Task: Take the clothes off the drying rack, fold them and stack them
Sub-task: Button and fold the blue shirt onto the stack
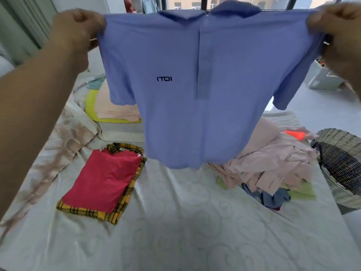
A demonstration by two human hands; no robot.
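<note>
My left hand (78, 30) and right hand (336, 26) pinch the shoulders of the blue polo shirt (195, 90), hanging mid-frame above the bed (175, 231). Light, limp knit; shoulder seams likely grip best.

Two hands (78, 30) (338, 30), one blue polo shirt (195, 94), one red top (103, 178), one basket (343, 163).

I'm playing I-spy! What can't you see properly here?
Head view:
- Pink pile: partly hidden behind the shirt.
- Basket: cut off by the right edge.
- Right hand: cut off by the right edge, blurred.
- Drying rack: nowhere in view.
</note>
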